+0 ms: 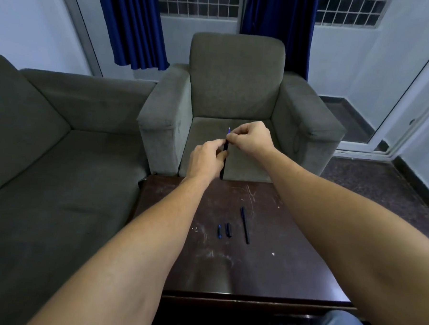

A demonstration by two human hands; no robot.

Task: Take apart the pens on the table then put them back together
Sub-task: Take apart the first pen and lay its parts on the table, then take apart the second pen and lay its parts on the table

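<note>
Both arms reach forward over a dark, scratched table (291, 241), and the two hands meet in the air above its far edge. Between them is one pen barrel (224, 162), held nearly upright. The left hand (206, 159) is closed around the barrel's middle, fingers curled and thumb pressed to it. The right hand (249, 137) pinches the top of the barrel with fingertips drawn tightly together, and a thin blue refill tip (228, 130) pokes up just above that pinch. The barrel's lower end hangs free below the left hand, clear of the table.

Three loose items lie on the table, close together near its middle. One whole pen (245, 224), long and dark, lies on the right of the group, pointing away from the person. Just beside it on the left are two short pieces: a dark cap (228, 229) and, next to that, a small blue piece (219, 231). None of the three touch each other.

Beyond the table stands one grey armchair (234, 89), with one grey sofa (48, 141) to its left. Two blue curtains (133, 26) hang by the windows behind.
</note>
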